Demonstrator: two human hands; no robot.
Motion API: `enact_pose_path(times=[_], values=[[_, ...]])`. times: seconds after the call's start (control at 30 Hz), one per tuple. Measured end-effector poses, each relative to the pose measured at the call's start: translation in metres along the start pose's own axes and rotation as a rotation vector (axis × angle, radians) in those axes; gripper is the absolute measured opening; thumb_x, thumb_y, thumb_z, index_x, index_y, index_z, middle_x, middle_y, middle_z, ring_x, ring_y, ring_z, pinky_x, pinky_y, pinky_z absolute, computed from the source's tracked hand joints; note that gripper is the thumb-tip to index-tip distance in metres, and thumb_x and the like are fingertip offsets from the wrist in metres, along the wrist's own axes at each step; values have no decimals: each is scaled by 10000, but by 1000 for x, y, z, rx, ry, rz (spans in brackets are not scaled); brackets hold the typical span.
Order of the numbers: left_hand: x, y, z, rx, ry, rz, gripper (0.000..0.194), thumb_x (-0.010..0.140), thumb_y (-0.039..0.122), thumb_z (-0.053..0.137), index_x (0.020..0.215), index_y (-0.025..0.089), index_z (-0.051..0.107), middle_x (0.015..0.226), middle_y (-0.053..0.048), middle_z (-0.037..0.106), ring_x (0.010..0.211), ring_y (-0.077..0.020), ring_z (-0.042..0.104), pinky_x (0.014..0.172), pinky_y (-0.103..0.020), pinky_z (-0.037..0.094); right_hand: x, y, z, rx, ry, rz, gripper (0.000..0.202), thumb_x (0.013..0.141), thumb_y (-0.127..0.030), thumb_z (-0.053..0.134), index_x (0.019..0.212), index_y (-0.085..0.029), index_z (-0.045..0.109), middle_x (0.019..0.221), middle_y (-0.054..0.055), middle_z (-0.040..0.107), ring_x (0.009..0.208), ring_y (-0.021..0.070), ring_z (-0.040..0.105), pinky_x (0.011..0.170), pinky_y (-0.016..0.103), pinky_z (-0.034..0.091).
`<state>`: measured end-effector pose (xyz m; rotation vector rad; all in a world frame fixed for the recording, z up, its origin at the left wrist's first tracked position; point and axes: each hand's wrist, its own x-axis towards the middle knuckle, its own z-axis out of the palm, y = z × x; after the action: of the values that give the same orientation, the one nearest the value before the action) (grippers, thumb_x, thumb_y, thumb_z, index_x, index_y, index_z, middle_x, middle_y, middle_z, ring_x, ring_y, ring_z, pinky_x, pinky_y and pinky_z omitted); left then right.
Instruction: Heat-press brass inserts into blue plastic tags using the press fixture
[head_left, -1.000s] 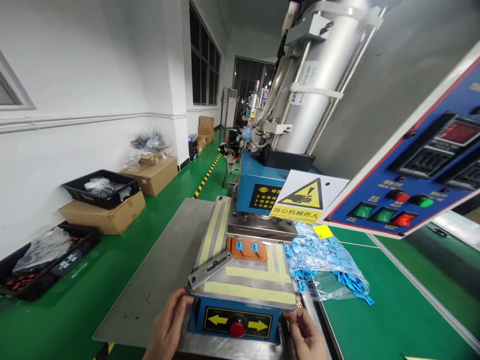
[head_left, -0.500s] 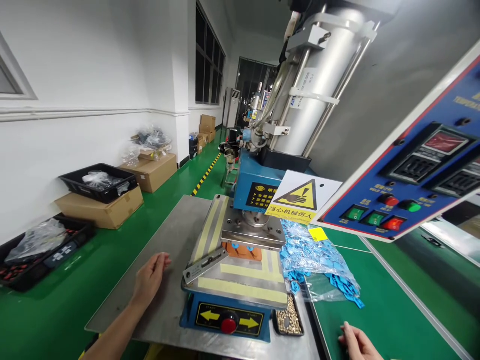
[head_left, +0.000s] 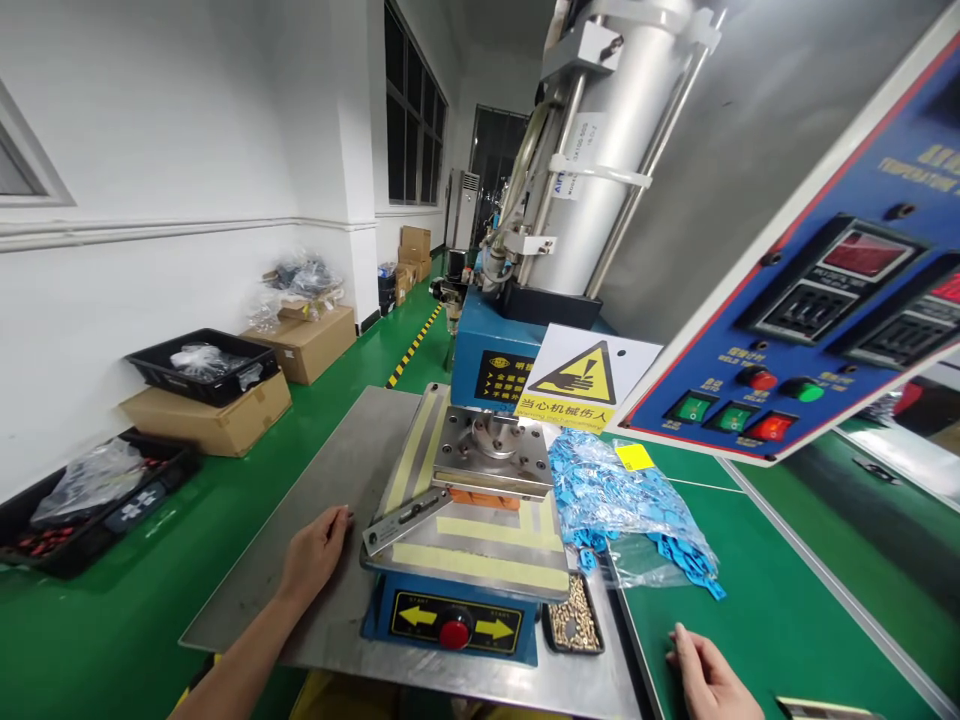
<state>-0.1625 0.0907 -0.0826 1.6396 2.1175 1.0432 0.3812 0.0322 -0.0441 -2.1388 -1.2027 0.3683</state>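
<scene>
Warning card and START markings on the machine.
At the centre, the white-and-yellow card (head_left: pixel 585 380) bears a black-and-yellow hand-hazard triangle and "当心机械伤人", with smaller "Warning" lettering below. It partly covers the black label (head_left: pixel 504 378) on the blue machine head (head_left: pixel 474 335), where "明" shows. On the blue base (head_left: pixel 380 610), lower centre, "START" tops each yellow arrow. "TEMPERATURE" stands on the control panel (head_left: pixel 757 330), right; "MODEL" on the cylinder sticker (head_left: pixel 577 155), top centre.

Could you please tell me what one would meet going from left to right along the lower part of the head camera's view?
Black floor crate, left hand, left-pointing yellow arrow, red button, right-pointing yellow arrow, black tray of brass-coloured parts, right hand, cut-off strip.
</scene>
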Motion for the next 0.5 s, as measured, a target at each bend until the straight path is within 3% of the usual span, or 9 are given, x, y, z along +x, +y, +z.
enact_pose_path(times=[0.5], values=[[0, 4, 3, 115, 10, 31, 344, 910, 422, 336, 884, 227, 619, 916, -34, 726, 833, -219, 677, 624, -251, 456, 2, 4, 0, -4, -59, 32, 522, 654, -736, 461, 846, -293, 661, 762, -4, 723, 771, 246, 678, 601, 276, 505]])
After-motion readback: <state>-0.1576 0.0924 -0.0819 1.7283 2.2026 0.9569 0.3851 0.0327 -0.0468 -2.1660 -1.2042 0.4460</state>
